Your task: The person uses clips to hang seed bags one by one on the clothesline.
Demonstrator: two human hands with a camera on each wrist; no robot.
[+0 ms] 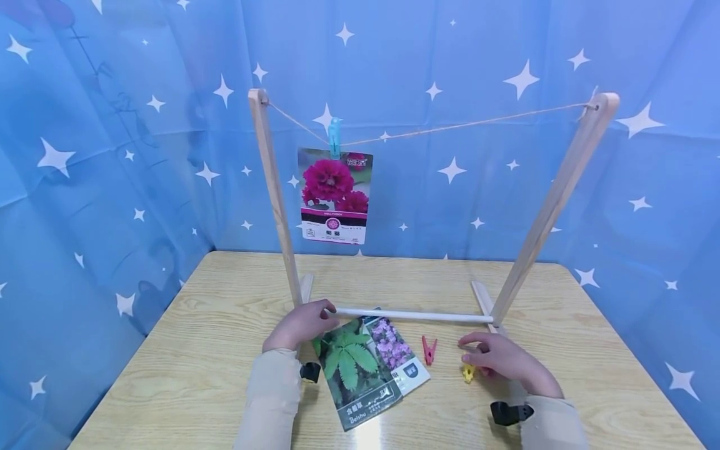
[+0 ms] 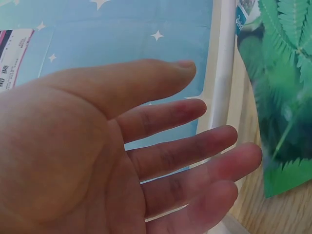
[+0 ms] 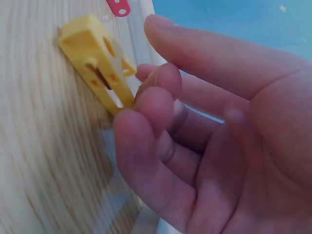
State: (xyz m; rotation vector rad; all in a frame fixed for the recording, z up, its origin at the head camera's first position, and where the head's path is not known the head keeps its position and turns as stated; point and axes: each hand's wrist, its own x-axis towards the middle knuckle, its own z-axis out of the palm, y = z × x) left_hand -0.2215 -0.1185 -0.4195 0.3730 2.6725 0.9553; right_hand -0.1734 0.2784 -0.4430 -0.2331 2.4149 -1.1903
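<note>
My left hand (image 1: 300,322) hovers near the top left corner of a seed packet with green leaves (image 1: 354,369). Its fingers are spread and nearly straight in the left wrist view, and the palm is bare. Partly beneath that packet lies one with purple flowers (image 1: 390,347). On the right, my right hand (image 1: 500,356) is beside a yellow clothespin (image 3: 95,61) on the table. Loosely bent fingers come right up to one end of the clothespin, while the thumb stands apart from it. A red clothespin (image 1: 429,351) lies between the hands.
A wooden frame with two uprights (image 1: 554,206) and a white crossbar (image 1: 410,315) stands on the table (image 1: 152,362). From its sagging string (image 1: 478,123), a blue clothespin (image 1: 334,137) holds a hollyhock packet (image 1: 334,197). Behind hangs a starry blue curtain (image 1: 405,56).
</note>
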